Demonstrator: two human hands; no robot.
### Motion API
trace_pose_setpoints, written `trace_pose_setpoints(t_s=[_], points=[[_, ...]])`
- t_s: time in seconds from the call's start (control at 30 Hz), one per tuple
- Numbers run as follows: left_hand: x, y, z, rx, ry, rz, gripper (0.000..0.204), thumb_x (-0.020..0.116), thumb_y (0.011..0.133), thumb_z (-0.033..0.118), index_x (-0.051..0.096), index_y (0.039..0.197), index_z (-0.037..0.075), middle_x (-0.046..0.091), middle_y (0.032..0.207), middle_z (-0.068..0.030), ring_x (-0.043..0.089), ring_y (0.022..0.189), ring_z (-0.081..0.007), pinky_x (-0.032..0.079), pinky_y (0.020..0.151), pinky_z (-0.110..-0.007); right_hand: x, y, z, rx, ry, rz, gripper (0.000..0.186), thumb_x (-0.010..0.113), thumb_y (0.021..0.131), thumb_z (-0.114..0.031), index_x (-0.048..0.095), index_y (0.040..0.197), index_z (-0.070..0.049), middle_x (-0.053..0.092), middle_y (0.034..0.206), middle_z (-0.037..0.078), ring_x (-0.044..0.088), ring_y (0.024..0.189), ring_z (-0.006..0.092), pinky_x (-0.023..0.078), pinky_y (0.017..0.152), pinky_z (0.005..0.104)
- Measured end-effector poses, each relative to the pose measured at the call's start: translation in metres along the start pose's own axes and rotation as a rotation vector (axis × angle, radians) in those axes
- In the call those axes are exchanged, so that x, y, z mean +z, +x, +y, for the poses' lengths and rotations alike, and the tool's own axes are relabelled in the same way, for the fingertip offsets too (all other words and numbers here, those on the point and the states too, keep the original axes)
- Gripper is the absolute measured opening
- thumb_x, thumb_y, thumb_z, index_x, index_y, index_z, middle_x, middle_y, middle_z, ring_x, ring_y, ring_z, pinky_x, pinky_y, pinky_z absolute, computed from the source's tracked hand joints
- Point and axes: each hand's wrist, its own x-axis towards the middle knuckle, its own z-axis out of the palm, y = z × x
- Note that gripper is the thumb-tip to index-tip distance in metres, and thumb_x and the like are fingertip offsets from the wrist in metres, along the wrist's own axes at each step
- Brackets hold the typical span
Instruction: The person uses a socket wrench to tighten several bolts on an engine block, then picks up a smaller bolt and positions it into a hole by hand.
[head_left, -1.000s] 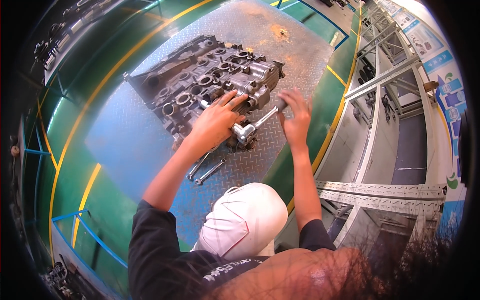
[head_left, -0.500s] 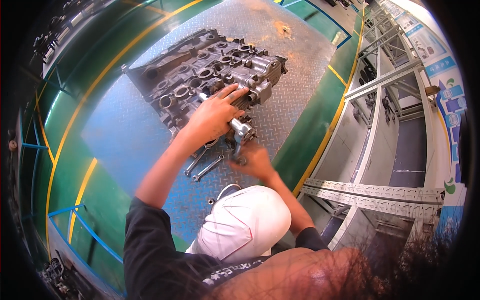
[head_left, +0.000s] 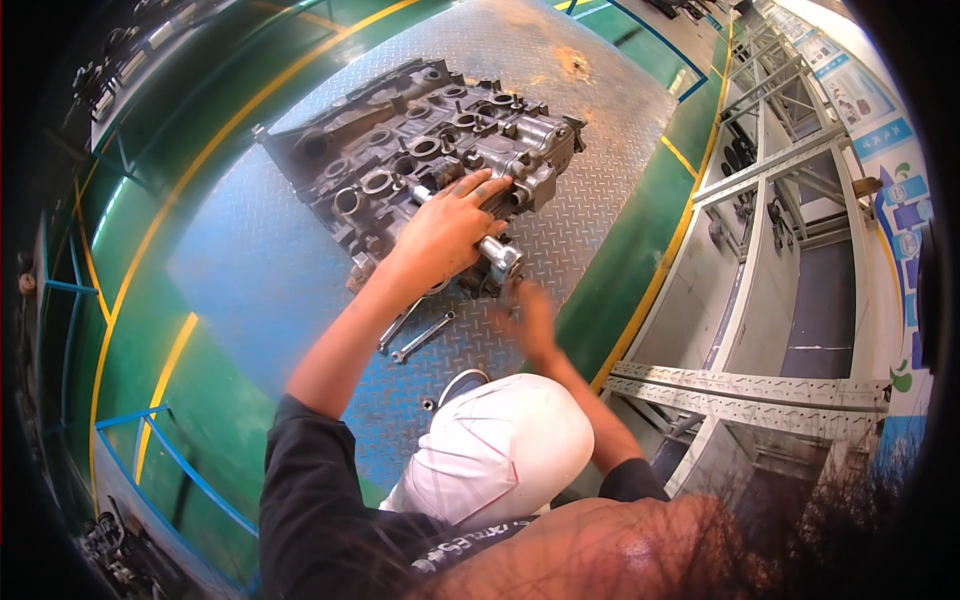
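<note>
A grey metal engine cylinder head [head_left: 420,150], with round openings along its upper side, lies in front of me. My left hand [head_left: 450,232] rests across its near side, fingers stretched forward over the castings. A shiny metal cylindrical piece [head_left: 500,256] juts out from beside that hand, and a short bright stub [head_left: 422,193] shows on its other side. Whether they are one piece is hidden by the hand. Just below the shiny piece is my right hand [head_left: 530,322], smeared by motion, so its fingers and anything in them cannot be made out.
Two wrenches [head_left: 424,338] lie on the blue tread-plate platform [head_left: 300,320] near my knee, with a small nut-like part [head_left: 429,404] closer to my foot. Grey metal frames [head_left: 750,385] stand along the right. Blue railings [head_left: 185,465] and yellow-lined green floor lie left.
My right hand has moved a little right and lower relative to the shiny piece, away from the dark curved part. My left hand stays on the engine part; the whole view has shifted slightly.
</note>
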Motion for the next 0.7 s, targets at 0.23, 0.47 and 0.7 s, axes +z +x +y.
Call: trace_pose_setpoints(t_s=[0.23, 0.47, 0.7], points=[[0.004, -0.003, -0.01, 0.015, -0.031, -0.004, 0.027, 0.076, 0.083, 0.008, 0.082, 0.109, 0.007, 0.05, 0.161, -0.0097, 0.042, 0.152, -0.0332, 0.043, 0.12, -0.045, -0.007, 0.026, 0.015, -0.121, -0.153, 0.026, 0.041, 0.092, 0.067, -0.014, 0.069, 0.1, -0.005, 0.071, 0.1, 0.016, 0.069, 0.092, 0.0391, 0.054, 0.087, 0.0509], [-0.003, -0.003, -0.002, -0.054, -0.016, 0.002, 0.054, 0.074, 0.071, -0.003, 0.082, 0.119, 0.018, 0.049, 0.164, -0.0036, 0.043, 0.152, -0.029, 0.05, 0.116, -0.043, -0.093, 0.141, -0.009, -0.377, -0.351, 0.621, 0.042, 0.082, 0.087, -0.005, 0.069, 0.127, 0.0, 0.07, 0.126, 0.019, 0.061, 0.124, 0.0369, 0.045, 0.11, 0.0437], [0.026, -0.002, -0.004, 0.031, 0.124, 0.066, 0.035, 0.074, 0.083, 0.012, 0.082, 0.116, 0.016, 0.053, 0.159, -0.0068, 0.045, 0.149, -0.0304, 0.048, 0.115, -0.042, 0.012, -0.024, 0.016, -0.056, 0.088, -0.198, 0.036, 0.09, 0.081, -0.017, 0.07, 0.107, -0.003, 0.068, 0.093, 0.015, 0.065, 0.084, 0.0354, 0.052, 0.076, 0.0436]])
